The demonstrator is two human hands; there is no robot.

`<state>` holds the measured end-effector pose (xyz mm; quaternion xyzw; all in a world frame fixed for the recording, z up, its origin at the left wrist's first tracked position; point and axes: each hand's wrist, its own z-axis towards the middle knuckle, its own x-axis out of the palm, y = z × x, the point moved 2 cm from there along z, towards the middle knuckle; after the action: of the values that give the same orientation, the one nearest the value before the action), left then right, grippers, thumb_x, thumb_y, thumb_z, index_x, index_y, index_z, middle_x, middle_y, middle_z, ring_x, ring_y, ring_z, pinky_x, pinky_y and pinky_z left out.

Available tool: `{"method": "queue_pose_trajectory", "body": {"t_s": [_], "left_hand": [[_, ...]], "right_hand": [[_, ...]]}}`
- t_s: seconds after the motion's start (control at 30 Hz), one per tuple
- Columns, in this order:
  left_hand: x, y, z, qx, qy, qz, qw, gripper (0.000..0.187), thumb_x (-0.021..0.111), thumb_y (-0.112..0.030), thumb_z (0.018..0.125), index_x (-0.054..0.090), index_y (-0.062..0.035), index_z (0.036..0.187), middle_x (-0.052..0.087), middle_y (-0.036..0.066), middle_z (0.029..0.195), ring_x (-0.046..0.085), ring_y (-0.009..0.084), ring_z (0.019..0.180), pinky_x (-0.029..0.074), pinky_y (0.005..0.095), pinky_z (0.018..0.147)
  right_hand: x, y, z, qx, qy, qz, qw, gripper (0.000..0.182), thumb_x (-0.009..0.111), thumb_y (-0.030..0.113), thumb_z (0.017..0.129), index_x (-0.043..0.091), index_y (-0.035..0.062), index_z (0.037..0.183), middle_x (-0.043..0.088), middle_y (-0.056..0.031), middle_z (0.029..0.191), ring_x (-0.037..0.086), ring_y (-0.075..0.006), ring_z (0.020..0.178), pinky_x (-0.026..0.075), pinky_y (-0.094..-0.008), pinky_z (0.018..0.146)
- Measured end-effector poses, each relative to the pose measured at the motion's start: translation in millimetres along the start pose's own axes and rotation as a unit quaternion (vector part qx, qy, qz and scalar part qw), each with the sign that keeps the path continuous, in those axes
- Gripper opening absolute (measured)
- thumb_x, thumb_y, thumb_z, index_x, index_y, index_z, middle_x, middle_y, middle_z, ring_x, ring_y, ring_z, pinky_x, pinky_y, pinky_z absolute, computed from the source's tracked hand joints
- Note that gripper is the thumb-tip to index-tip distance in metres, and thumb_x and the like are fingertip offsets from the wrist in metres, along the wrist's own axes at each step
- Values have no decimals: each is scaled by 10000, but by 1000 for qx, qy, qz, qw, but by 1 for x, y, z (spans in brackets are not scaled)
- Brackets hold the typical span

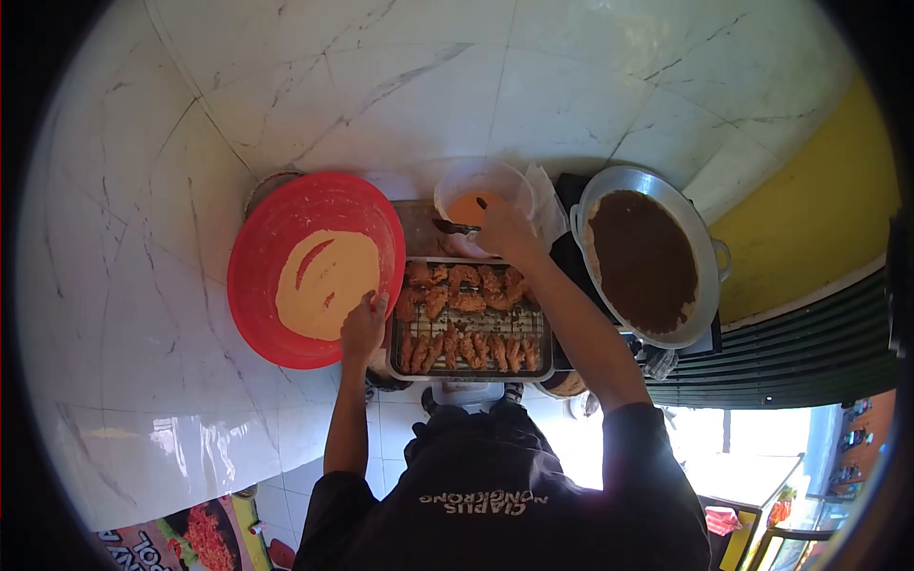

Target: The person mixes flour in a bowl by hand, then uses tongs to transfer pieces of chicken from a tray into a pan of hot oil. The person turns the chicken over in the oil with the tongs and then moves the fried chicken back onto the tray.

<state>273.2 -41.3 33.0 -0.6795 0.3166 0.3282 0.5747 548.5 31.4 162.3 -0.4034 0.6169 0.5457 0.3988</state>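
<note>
My left hand (363,326) rests on the near rim of a big red basin (271,238) that holds pale flour. My right hand (506,231) reaches over a metal tray and grips dark tongs (455,226) at the edge of a clear plastic tub (481,179) with orange batter inside. Between the hands lies the metal tray (470,374) with a wire rack, covered with several pieces of breaded fried chicken (466,303).
A large metal wok (703,247) full of dark brown oil stands to the right on a stove. White marbled wall tiles fill the top and left. A yellow wall and dark shutter lie at the right. My dark shirt fills the bottom.
</note>
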Motion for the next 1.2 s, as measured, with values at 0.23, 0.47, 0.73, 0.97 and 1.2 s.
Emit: {"method": "queue_pose_trajectory", "body": {"t_s": [0.23,0.47,0.73,0.97,1.2], "left_hand": [[-10,-9,-5,-13,31,-13,999,630,374,-555,917,518,-48,1262,624,240,1074,585,395,1032,450,470,886],[-11,-11,-4,-9,32,-11,999,624,376,-547,920,529,-39,1249,632,236,1055,593,398,1014,458,467,873],[0,-2,1,3,9,9,1000,592,382,-561,913,578,-80,1195,661,200,983,627,370,953,476,451,828],[1,-3,-4,81,-53,-18,995,511,430,-473,933,620,-38,1122,657,201,994,632,343,930,482,417,804],[3,-15,-31,99,-159,-22,982,362,519,-303,921,622,9,1073,657,175,974,606,338,943,436,402,861]], "right_hand": [[47,37,74,-38,-5,-48,998,340,717,240,747,654,8,988,638,-206,1044,623,-334,1010,531,-386,828],[59,48,60,-10,-20,-16,1000,280,723,187,765,657,15,976,654,-180,1012,628,-324,1002,543,-384,809],[62,43,31,-39,-112,13,993,240,588,144,866,604,-6,1052,635,-190,985,640,-332,926,542,-395,767],[56,-3,-111,-179,-167,153,957,237,567,158,876,577,-8,1045,619,-178,865,633,-337,732,534,-419,650],[63,-126,-256,-50,-144,248,957,164,640,92,816,661,23,963,637,-145,750,645,-273,634,522,-345,554]]}}
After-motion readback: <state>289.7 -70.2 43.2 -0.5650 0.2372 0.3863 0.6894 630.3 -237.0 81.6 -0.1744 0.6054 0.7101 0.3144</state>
